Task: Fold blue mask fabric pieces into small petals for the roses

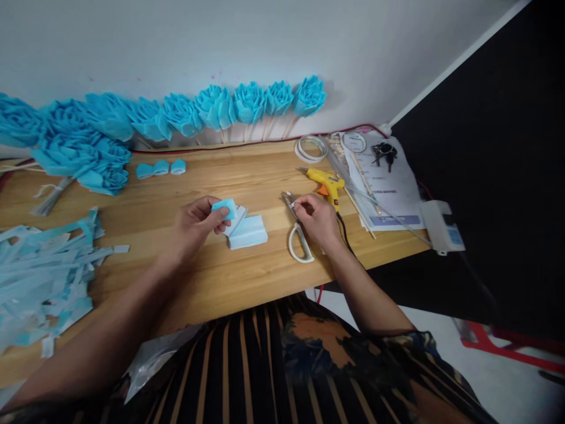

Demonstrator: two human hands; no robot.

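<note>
My left hand (200, 219) pinches a small light-blue folded piece of fabric or paper (225, 208) between thumb and fingers, above the table. Just beyond it lies a little stack of pale blue rectangular pieces (249, 231). My right hand (316, 219) is closed, its fingertips together over a pair of scissors (301, 247) with pale handles. Whether those fingers grip the scissors or a tiny white scrap by the blades is not clear. Beside that hand rests a yellow glue gun (325, 179), nozzle pointing left.
Blue handmade flowers (214, 107) on sticks line the wall. Three small blue folded petals (161, 168) sit at the back. Pale blue offcuts (48, 277) pile up at left. Tape rolls (311, 148), keys (385, 154), a printed sheet (397, 194) and a white power adapter (441, 227) occupy the right.
</note>
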